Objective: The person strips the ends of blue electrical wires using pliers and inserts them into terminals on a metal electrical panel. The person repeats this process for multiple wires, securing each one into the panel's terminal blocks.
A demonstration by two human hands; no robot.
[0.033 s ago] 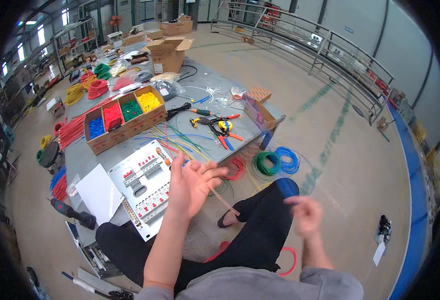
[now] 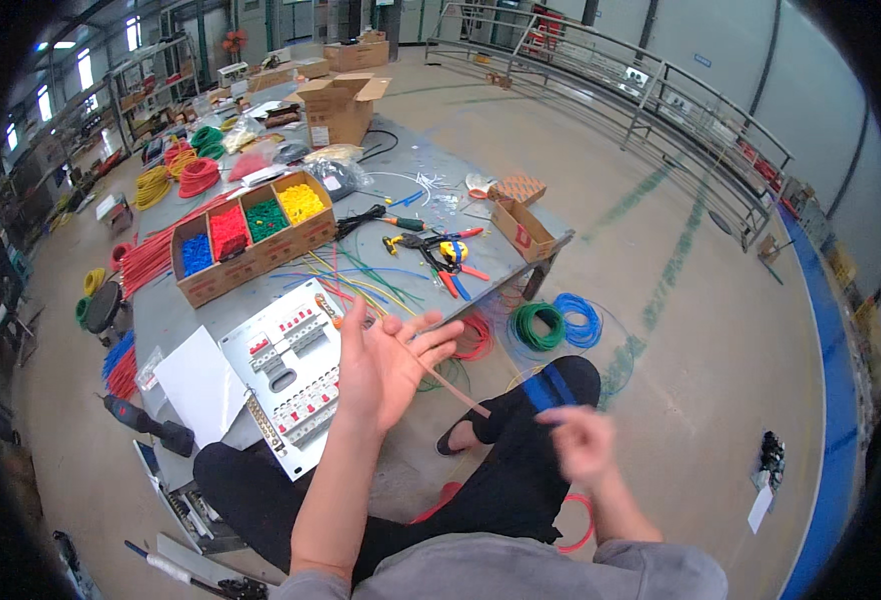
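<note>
Head view: my left grip (image 2: 386, 370) is spread, palm up; my blurred right grip (image 2: 586, 442) is curled, contents unclear. The panel (image 2: 253, 380) lies at the table's (image 2: 173, 322) edge, breakers (image 2: 306, 408) apparently fitted, no wiring discernible.

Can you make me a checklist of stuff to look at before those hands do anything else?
1. Left hand open: ok, its fingers are spread.
2. Thin pale strip gripped firmly: cannot tell; it shows beside the left fingers.
3. Right hand empty: cannot tell, it is blurred.
4. Whole white panel in plain sight: not ok, the left hand and forearm hide part.
5. Colours sorted in the cardboard box: ok, blue, red, green and yellow pieces have separate compartments.
6. Blue-and-red-handled pliers on the table: ok.
</note>
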